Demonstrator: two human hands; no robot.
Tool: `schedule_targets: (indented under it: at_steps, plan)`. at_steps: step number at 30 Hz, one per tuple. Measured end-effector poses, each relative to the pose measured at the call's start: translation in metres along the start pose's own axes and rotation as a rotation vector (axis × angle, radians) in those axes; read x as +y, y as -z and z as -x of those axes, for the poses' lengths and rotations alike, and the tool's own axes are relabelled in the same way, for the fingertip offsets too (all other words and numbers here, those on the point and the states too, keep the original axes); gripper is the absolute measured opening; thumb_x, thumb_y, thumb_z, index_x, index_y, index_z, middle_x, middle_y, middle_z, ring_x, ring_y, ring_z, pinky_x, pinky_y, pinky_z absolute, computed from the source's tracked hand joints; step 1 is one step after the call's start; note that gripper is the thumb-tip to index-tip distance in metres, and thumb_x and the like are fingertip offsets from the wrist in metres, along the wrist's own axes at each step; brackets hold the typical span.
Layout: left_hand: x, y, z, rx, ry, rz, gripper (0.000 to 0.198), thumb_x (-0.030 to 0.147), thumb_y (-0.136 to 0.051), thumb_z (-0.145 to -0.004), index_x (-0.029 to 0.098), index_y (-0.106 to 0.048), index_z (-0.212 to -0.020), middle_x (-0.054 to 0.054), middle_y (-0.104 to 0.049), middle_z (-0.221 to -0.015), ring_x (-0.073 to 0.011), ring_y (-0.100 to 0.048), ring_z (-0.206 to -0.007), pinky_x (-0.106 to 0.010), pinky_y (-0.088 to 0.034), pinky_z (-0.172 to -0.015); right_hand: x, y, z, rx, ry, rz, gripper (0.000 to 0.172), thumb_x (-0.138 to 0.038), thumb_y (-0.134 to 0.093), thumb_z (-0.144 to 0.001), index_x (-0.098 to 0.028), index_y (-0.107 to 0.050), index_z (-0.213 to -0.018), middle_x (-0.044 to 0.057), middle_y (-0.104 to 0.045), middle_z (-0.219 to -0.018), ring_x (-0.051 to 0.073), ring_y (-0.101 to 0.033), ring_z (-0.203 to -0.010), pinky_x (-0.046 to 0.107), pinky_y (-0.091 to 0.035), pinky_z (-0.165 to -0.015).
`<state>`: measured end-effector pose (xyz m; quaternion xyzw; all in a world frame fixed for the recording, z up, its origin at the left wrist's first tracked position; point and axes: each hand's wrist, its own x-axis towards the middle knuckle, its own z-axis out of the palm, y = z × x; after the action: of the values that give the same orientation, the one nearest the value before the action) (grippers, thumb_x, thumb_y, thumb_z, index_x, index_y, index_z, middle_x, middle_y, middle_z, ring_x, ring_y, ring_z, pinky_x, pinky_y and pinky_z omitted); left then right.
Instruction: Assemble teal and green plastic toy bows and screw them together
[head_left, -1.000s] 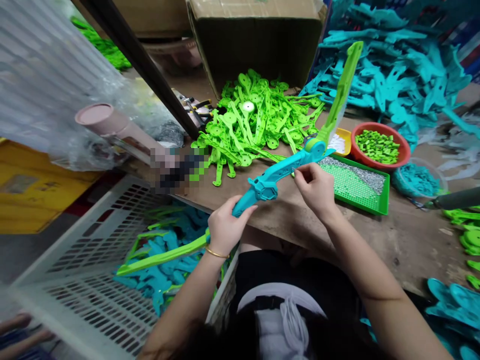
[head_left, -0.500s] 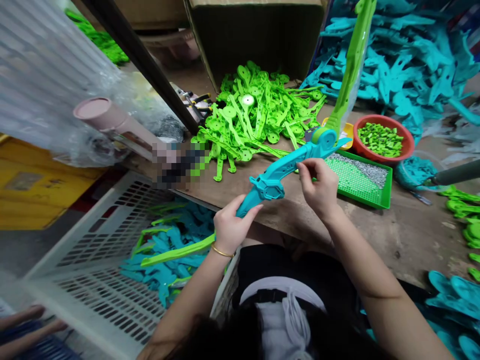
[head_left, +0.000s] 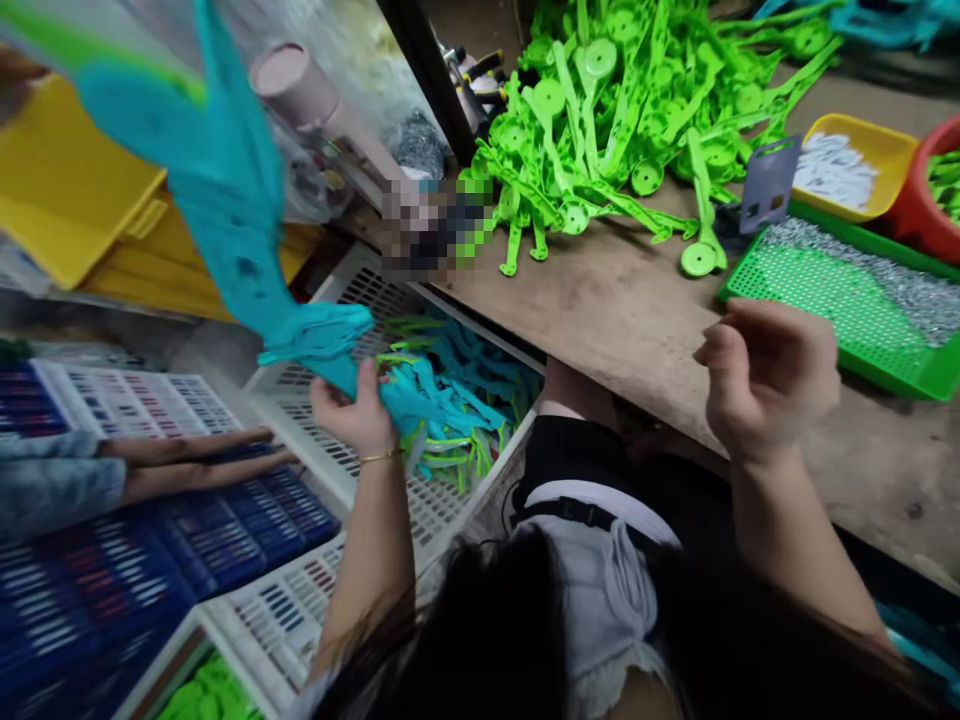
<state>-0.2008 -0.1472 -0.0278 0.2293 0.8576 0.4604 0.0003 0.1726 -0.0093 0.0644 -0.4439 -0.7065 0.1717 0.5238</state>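
My left hand is closed around the grip of a turquoise plastic toy bow with a bright green limb. The bow is raised at the left, beyond the white crate, and its upper end is blurred. My right hand hovers over the bench edge, near the green perforated tray. Its fingers are curled in, and whatever they may hold is hidden. Beneath the left hand, the white crate holds turquoise and green bow pieces.
Green plastic limbs are heaped on the wooden bench. A yellow scoop tray holds white pieces beside a red bowl. Small metal parts lie in the green tray. Blue crates and another person's arms are at left.
My left hand has swung the toy bow left, from over the bench to beyond the white crate. My right hand has come away from the bow. The view has turned left.
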Motion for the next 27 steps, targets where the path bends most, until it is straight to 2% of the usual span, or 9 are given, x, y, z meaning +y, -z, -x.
schedule_targets:
  at_steps: [3, 6, 9, 12, 16, 18, 20, 24, 27]
  plan:
    - [-0.046, -0.012, -0.001, 0.080, 0.200, -0.128, 0.034, 0.035, -0.064, -0.080, 0.010, -0.055, -0.102, -0.004, -0.060, -0.090, -0.0216, -0.060, -0.090, -0.038, -0.052, -0.083, 0.010, 0.008, 0.016, -0.053, -0.065, 0.058, 0.016, -0.032, -0.058, -0.089, -0.028, -0.063, -0.104, 0.002, -0.064, -0.082, 0.014, -0.062, -0.062, 0.032, -0.052, -0.058]
    - [-0.077, -0.033, 0.007, 0.034, 0.342, -0.192, 0.034, 0.036, -0.062, -0.089, 0.011, -0.058, -0.113, -0.008, -0.063, -0.108, -0.0225, -0.062, -0.098, -0.042, -0.054, -0.085, 0.016, 0.019, 0.025, -0.108, -0.051, 0.122, 0.014, -0.025, -0.061, -0.087, -0.027, -0.064, -0.100, 0.002, -0.066, -0.080, 0.014, -0.062, -0.063, 0.031, -0.052, -0.060]
    - [-0.087, -0.042, 0.008, -0.035, 0.375, -0.230, 0.038, 0.038, -0.059, -0.092, 0.016, -0.057, -0.122, -0.008, -0.059, -0.123, -0.0232, -0.061, -0.106, -0.043, -0.054, -0.089, 0.021, 0.034, 0.032, -0.113, -0.045, 0.196, 0.012, -0.022, -0.060, -0.086, -0.025, -0.064, -0.097, 0.002, -0.067, -0.079, 0.014, -0.062, -0.063, 0.030, -0.052, -0.061]
    - [-0.078, -0.044, 0.010, -0.087, 0.297, -0.281, 0.041, 0.038, -0.061, -0.090, 0.016, -0.055, -0.124, -0.010, -0.059, -0.124, -0.0225, -0.061, -0.106, -0.044, -0.055, -0.088, 0.020, 0.050, 0.046, -0.141, -0.057, 0.271, 0.010, -0.021, -0.057, -0.087, -0.023, -0.063, -0.095, 0.003, -0.068, -0.080, 0.015, -0.064, -0.067, 0.028, -0.052, -0.062]
    - [-0.057, -0.075, 0.028, -0.333, 0.017, -0.255, 0.026, 0.040, -0.064, -0.079, 0.026, -0.064, -0.101, -0.007, -0.064, -0.089, -0.0318, -0.065, -0.087, -0.053, -0.053, -0.078, 0.010, 0.070, 0.068, -0.220, -0.135, 0.340, 0.012, -0.025, -0.051, -0.092, -0.022, -0.062, -0.093, 0.004, -0.070, -0.083, 0.015, -0.065, -0.072, 0.026, -0.051, -0.064]
    - [-0.044, -0.101, 0.052, -0.546, -0.216, -0.191, 0.017, 0.042, -0.062, -0.076, 0.028, -0.062, -0.085, -0.003, -0.057, -0.065, -0.0304, -0.063, -0.067, -0.052, -0.053, -0.065, 0.004, 0.086, 0.077, -0.271, -0.160, 0.414, 0.016, -0.028, -0.049, -0.094, -0.021, -0.062, -0.093, 0.004, -0.069, -0.081, 0.015, -0.066, -0.073, 0.026, -0.050, -0.064]
    - [-0.028, -0.122, 0.084, -0.711, -0.416, -0.118, 0.014, 0.038, -0.066, -0.071, 0.026, -0.059, -0.077, -0.002, -0.057, -0.064, -0.0293, -0.064, -0.069, -0.050, -0.054, -0.069, -0.005, 0.113, 0.086, -0.301, -0.199, 0.503, 0.018, -0.030, -0.048, -0.095, -0.020, -0.063, -0.094, 0.004, -0.070, -0.082, 0.015, -0.067, -0.077, 0.025, -0.049, -0.065]
    - [0.014, -0.138, 0.145, -0.942, -1.072, 0.094, 0.004, 0.024, -0.060, -0.081, 0.023, -0.062, -0.085, -0.005, -0.067, -0.076, -0.0231, -0.067, -0.072, -0.038, -0.056, -0.071, -0.020, 0.215, 0.101, -0.134, -0.395, 0.815, 0.019, -0.034, -0.052, -0.093, -0.021, -0.065, -0.096, 0.005, -0.072, -0.089, 0.016, -0.066, -0.081, 0.027, -0.050, -0.073]
    - [0.043, -0.139, 0.170, -1.026, -1.273, 0.188, 0.014, 0.019, -0.054, -0.088, 0.024, -0.063, -0.097, -0.006, -0.071, -0.086, -0.0200, -0.070, -0.076, -0.033, -0.057, -0.073, 0.000, 0.315, 0.108, 0.083, -0.731, 1.158, 0.028, -0.033, -0.046, -0.093, -0.019, -0.068, -0.103, 0.010, -0.071, -0.100, 0.022, -0.066, -0.090, 0.034, -0.049, -0.082]
